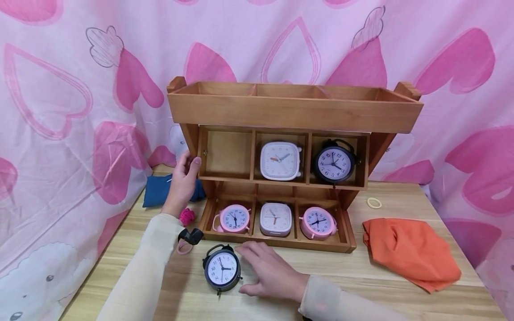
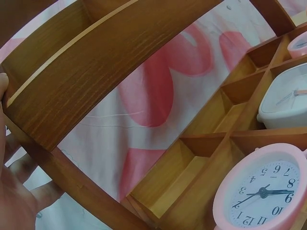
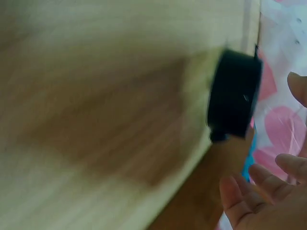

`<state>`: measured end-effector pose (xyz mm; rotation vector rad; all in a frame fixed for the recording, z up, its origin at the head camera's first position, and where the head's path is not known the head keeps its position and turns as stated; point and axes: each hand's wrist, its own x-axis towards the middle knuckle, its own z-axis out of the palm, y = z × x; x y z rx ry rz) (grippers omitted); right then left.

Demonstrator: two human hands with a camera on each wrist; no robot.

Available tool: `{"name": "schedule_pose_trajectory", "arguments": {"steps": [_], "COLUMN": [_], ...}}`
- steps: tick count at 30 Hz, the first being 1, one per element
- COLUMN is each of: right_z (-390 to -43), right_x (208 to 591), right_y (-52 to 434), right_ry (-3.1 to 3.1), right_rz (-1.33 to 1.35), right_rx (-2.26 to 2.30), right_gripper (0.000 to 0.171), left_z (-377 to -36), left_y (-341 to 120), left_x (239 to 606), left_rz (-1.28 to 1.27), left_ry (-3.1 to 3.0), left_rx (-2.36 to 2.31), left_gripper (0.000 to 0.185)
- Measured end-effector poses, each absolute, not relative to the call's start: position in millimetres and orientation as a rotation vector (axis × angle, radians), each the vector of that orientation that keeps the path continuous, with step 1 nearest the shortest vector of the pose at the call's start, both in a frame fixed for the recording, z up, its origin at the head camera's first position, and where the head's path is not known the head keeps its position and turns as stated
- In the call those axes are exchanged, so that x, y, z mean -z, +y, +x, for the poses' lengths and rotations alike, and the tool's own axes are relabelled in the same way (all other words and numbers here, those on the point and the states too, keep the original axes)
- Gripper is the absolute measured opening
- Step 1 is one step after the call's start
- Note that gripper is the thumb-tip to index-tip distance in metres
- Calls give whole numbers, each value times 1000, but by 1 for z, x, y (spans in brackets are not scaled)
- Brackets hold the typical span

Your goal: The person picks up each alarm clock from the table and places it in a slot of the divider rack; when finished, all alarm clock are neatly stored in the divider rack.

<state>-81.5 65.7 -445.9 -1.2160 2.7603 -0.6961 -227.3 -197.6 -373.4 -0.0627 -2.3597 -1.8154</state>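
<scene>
A wooden tiered shelf (image 1: 295, 111) stands on the table. My left hand (image 1: 184, 183) grips its left side, thumb in front; in the left wrist view the fingers pass behind the side post. A black twin-bell alarm clock (image 1: 222, 269) stands on the table before the shelf. Beside its right side is my right hand (image 1: 273, 274), fingers spread and holding nothing; the right wrist view shows a gap between the hand and the clock (image 3: 235, 93). The middle tier holds a white square clock (image 1: 279, 161) and a black clock (image 1: 334, 164); its left compartment is empty.
On the bottom tier sit a pink clock (image 1: 234, 219), a white clock (image 1: 275, 219) and another pink clock (image 1: 318, 223). Orange cloth (image 1: 409, 252) and a yellow ring (image 1: 374, 203) lie right. Blue cloth (image 1: 155, 191), a magenta hair tie (image 1: 186, 216) and a pink band (image 1: 184, 247) lie left.
</scene>
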Motion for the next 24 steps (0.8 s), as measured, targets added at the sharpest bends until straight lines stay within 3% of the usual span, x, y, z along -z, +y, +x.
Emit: {"name": "schedule_pose_trajectory", "arguments": {"steps": [12,19,24], "right_z": [-84,-91,-94], "right_x": [466,470,471], "right_y": [28,18,16], "right_ry": [2630,2641,2617], "right_rz": [-1093,-1114,-1108], "right_rx": [675,644,667], "right_gripper": [93,93,91], "left_z": [-227,-212,-226], "left_y": [-198,-190,-197], "left_x": [375,356,374], "left_rz": [-61,-23,-26], "left_ry": [-2367,-2394,-2387], "left_rx": [1786,1807,1798], "left_gripper": [68,64,66]}}
